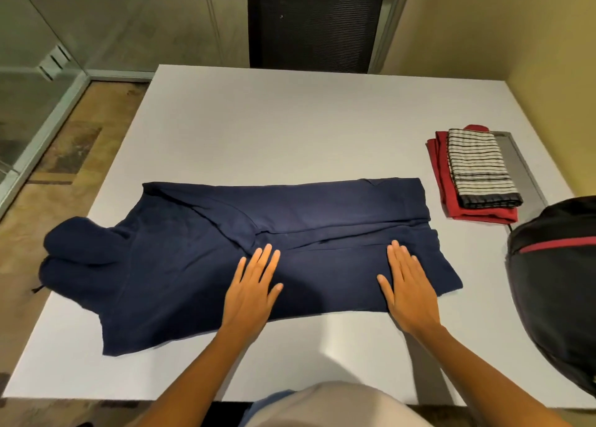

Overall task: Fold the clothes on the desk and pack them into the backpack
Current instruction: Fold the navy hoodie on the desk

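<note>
Head view shows a navy hoodie point(180, 265) lying partly folded across the white desk point(290, 129), its hood reaching past the desk's left edge. Both hands lie flat on the hoodie's near half with fingers straight and slightly spread, the left hand point(254, 284) near its middle and the right hand point(408, 284) toward its hem end. Just right of the hoodie's far corner, a folded striped cloth point(480, 168) sits on a folded red garment point(440, 175). A black backpack point(558, 291) with a red stripe stands right of the hoodie. Beyond the hoodie, past the desk, is a dark chair back point(316, 20).
</note>
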Motion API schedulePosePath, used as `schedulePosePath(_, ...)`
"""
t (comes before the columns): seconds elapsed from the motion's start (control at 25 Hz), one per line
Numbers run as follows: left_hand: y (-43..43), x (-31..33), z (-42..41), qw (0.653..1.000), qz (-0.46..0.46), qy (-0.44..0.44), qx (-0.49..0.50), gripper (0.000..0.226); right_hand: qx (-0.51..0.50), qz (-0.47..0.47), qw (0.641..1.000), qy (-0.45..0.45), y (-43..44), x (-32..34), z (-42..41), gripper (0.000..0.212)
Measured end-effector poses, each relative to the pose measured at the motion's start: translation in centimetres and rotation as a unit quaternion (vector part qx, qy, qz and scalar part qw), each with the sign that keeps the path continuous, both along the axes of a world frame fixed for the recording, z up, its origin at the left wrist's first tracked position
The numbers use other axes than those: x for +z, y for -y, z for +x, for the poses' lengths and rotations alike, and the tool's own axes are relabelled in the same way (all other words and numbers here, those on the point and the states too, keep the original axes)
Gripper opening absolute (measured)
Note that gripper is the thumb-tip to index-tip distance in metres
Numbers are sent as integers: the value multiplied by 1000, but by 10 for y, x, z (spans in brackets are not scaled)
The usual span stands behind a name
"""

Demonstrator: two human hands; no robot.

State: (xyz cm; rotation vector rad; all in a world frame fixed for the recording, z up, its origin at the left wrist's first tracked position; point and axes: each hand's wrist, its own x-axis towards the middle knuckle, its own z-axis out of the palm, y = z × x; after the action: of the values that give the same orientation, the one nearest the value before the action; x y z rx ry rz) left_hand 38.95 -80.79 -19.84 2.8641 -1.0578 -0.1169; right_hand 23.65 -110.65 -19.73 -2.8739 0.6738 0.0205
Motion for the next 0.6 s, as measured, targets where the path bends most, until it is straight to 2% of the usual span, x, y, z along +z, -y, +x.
schedulePosePath(0.2,7,1,-5,1000,18,2,22,62,-70,-4,997,32,-20,5,28,73)
schedulePosePath(0.36,8,7,-6,999,36,-6,32,64,-18,-16,1000,-5,3,4,32,75)
schedulePosePath(0.6,31,10,-16,987,31,-34,154,73,-1,-52,998,-26,36,8,48,72)
